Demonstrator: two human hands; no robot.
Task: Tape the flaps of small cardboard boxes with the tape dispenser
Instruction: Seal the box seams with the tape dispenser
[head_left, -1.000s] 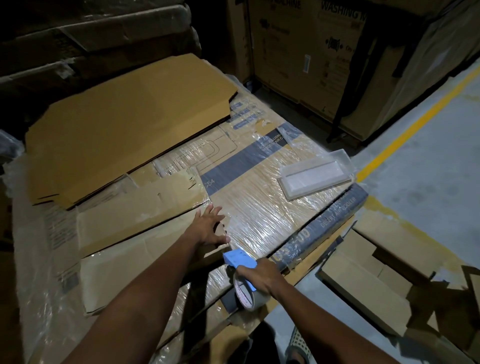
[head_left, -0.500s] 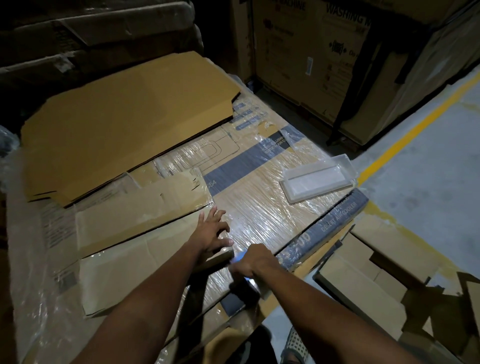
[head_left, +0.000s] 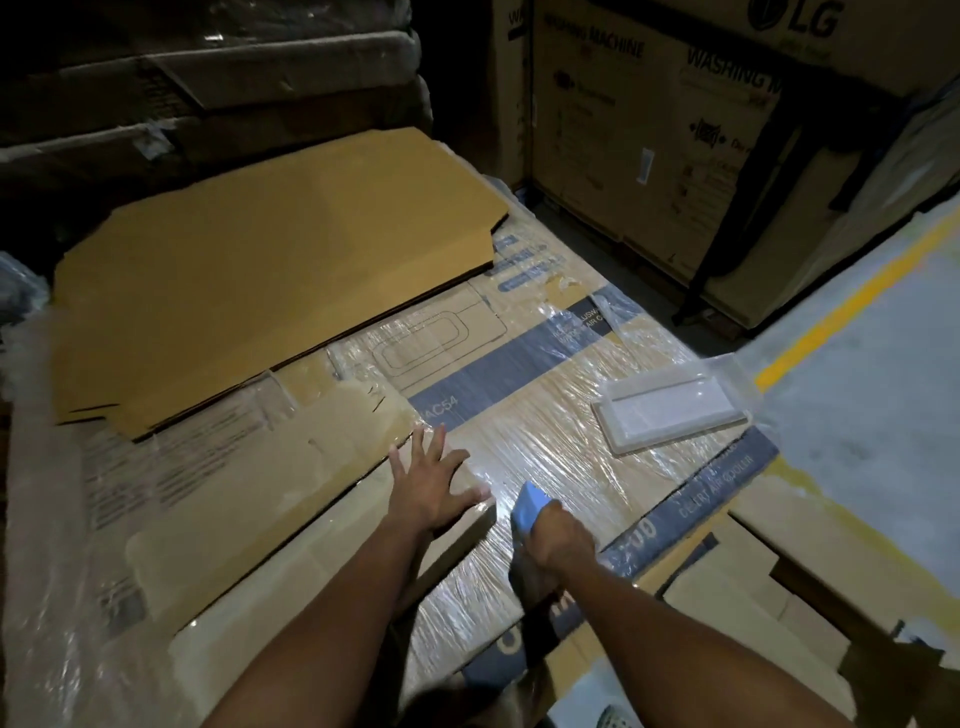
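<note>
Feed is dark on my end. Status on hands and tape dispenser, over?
Left hand flat, fingers spread, pressing the small cardboard box. Right hand grips the blue tape dispenser beside the box edge. White plastic tray lies clear, farther right.

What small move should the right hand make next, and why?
Probably draw the blue tape dispenser back along the cardboard edge toward the body: the right hand grips it beside the folded cardboard piece, which the left hand presses flat.

Flattened brown cardboard box (head_left: 291, 525) lies flat on wrapped carton — blue tape dispenser (head_left: 531, 512) just right.
</note>
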